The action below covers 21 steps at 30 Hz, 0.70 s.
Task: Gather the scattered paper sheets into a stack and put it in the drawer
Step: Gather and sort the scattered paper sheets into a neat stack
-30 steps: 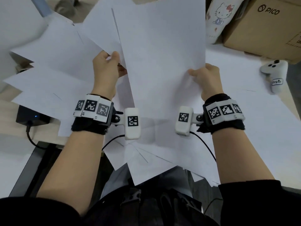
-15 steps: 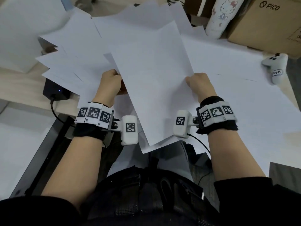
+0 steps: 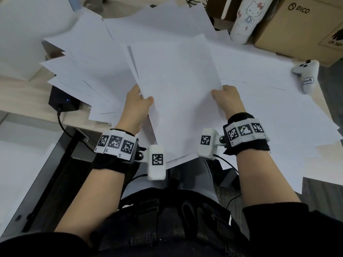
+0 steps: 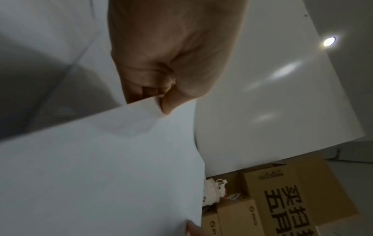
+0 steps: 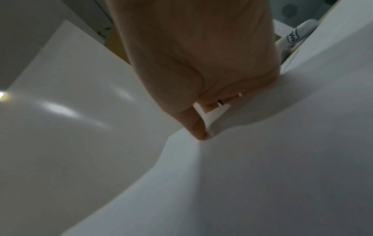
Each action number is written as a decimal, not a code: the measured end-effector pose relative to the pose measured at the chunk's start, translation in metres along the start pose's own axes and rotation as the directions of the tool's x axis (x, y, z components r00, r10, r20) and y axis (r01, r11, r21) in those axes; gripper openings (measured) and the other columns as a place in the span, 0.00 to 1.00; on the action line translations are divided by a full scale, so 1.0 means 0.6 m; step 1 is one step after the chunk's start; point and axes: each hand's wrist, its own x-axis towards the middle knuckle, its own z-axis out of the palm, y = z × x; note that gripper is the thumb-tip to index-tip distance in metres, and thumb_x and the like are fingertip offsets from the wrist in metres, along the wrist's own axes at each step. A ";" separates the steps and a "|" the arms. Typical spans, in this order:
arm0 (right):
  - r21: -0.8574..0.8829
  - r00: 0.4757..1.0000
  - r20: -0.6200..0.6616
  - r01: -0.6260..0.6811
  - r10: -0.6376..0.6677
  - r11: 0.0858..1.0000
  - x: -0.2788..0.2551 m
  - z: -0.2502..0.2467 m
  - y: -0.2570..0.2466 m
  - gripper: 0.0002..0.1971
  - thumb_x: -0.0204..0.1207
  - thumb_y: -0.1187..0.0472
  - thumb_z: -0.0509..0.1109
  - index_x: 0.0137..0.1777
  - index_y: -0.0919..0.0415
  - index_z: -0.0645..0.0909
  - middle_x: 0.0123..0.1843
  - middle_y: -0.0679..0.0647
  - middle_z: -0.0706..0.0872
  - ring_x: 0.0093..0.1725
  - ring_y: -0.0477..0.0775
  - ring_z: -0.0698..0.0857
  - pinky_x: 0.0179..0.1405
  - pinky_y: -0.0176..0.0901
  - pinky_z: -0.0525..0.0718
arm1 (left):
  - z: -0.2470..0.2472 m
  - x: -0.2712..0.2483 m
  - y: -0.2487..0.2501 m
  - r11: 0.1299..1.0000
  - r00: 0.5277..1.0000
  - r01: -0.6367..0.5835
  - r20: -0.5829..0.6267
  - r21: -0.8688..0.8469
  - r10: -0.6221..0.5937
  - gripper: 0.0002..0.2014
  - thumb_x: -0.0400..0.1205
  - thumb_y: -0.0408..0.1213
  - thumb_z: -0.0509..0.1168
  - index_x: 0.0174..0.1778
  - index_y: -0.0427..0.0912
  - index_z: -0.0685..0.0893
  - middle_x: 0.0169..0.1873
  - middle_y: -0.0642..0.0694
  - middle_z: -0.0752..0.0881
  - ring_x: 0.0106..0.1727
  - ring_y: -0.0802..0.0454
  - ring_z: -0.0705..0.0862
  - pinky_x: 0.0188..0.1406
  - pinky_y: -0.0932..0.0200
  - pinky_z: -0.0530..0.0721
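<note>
Left hand (image 3: 138,104) and right hand (image 3: 227,101) pinch opposite side edges of the gathered stack (image 3: 176,93), held over the loose sheets (image 3: 89,84); its long axis runs near-to-far, tilted slightly left.

"PICO" on cardboard box (image 3: 297,25) (brown)

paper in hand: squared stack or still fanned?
Fanned. The held sheets, gripped by left hand and right hand, show offset edges at the left side.
</note>
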 end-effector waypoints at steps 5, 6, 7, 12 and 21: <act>0.236 0.996 -0.037 0.084 -0.078 0.968 -0.009 -0.014 -0.016 0.24 0.68 0.45 0.74 0.31 0.53 0.61 0.32 0.47 0.64 0.36 0.53 0.67 0.39 0.44 0.64 | -0.005 -0.002 0.041 0.975 0.978 -0.209 -0.024 -0.076 0.207 0.17 0.83 0.21 0.56 0.53 0.50 0.77 0.47 0.47 0.86 0.51 0.49 0.84 0.53 0.55 0.82; 0.286 0.995 -0.033 0.097 -0.091 0.953 -0.012 -0.017 -0.021 0.25 0.67 0.44 0.76 0.32 0.53 0.60 0.33 0.49 0.62 0.36 0.53 0.64 0.38 0.45 0.62 | -0.005 -0.002 0.049 0.966 0.969 -0.248 -0.029 -0.076 0.246 0.16 0.82 0.21 0.56 0.52 0.50 0.78 0.47 0.46 0.86 0.51 0.49 0.84 0.53 0.55 0.81; 0.336 0.994 -0.025 0.112 -0.110 0.935 -0.017 -0.021 -0.026 0.25 0.64 0.44 0.77 0.33 0.54 0.62 0.34 0.52 0.63 0.36 0.53 0.64 0.38 0.45 0.61 | -0.005 -0.003 0.057 0.955 0.958 -0.286 -0.039 -0.081 0.283 0.16 0.82 0.21 0.56 0.52 0.49 0.78 0.48 0.46 0.86 0.51 0.50 0.85 0.54 0.55 0.82; 0.570 0.954 -0.137 0.296 -0.267 0.766 -0.044 -0.040 -0.053 0.22 0.62 0.56 0.79 0.49 0.71 0.80 0.42 0.59 0.84 0.40 0.53 0.84 0.40 0.42 0.84 | -0.001 -0.006 0.105 0.861 0.865 -0.497 -0.143 -0.106 0.482 0.14 0.81 0.22 0.58 0.47 0.48 0.79 0.41 0.50 0.86 0.42 0.59 0.84 0.49 0.63 0.83; 0.657 0.897 -0.165 0.410 -0.410 0.633 -0.064 -0.052 -0.048 0.18 0.70 0.72 0.75 0.55 0.62 0.72 0.49 0.57 0.87 0.46 0.49 0.87 0.45 0.41 0.83 | 0.011 -0.009 0.107 0.827 0.842 -0.537 -0.161 -0.167 0.515 0.06 0.83 0.32 0.64 0.52 0.44 0.75 0.50 0.47 0.85 0.52 0.58 0.84 0.57 0.61 0.81</act>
